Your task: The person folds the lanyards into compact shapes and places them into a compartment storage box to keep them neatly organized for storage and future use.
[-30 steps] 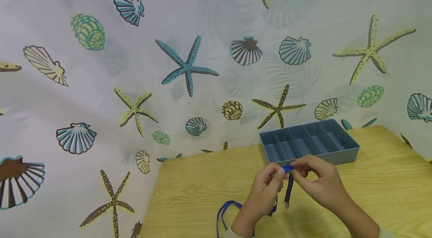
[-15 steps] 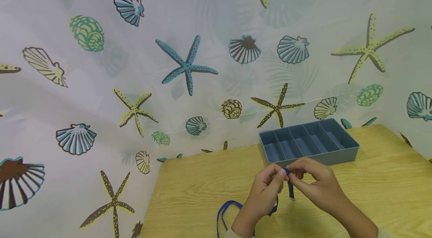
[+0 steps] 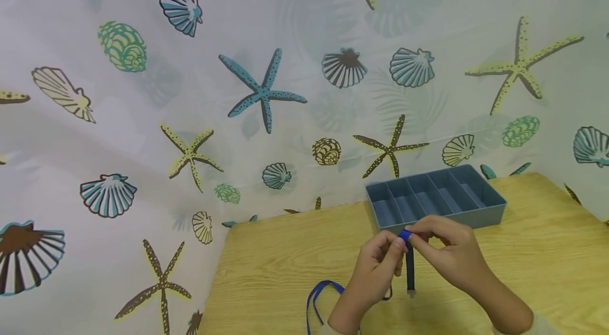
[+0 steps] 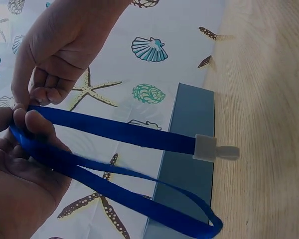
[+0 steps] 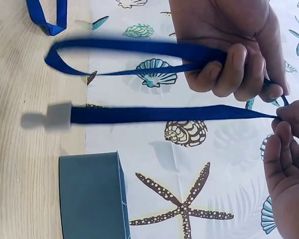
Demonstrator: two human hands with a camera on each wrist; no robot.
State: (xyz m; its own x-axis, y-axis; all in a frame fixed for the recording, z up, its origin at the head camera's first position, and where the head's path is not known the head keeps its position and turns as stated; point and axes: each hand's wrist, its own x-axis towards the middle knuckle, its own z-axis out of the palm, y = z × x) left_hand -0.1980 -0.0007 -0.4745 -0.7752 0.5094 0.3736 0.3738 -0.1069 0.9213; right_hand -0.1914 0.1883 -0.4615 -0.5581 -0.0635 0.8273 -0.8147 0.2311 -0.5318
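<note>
A blue lanyard (image 4: pixel 119 131) runs between both hands above the table. My left hand (image 3: pixel 376 267) holds it with curled fingers, and a slack loop (image 5: pixel 124 47) of the strap hangs from that hand. Thumb and fingertips of my right hand (image 3: pixel 449 250) pinch the strap close beside the left fingertips. From there one end hangs straight down, tipped with a pale plastic clip (image 4: pixel 205 148). A further length of blue strap (image 3: pixel 320 288) lies on the table left of my left wrist. Fingers partly hide the pinched spot.
Behind the hands a grey-blue tray (image 3: pixel 457 222) with several compartments stands on the wood-grain table (image 3: pixel 280 261). A curtain (image 3: pixel 295 18) printed with shells and starfish hangs along the back and sides.
The hanging clip end swung and shortened, then dropped to hang straight and longer. The right hand dipped slightly and rose again, while the left hand stayed nearly still.
</note>
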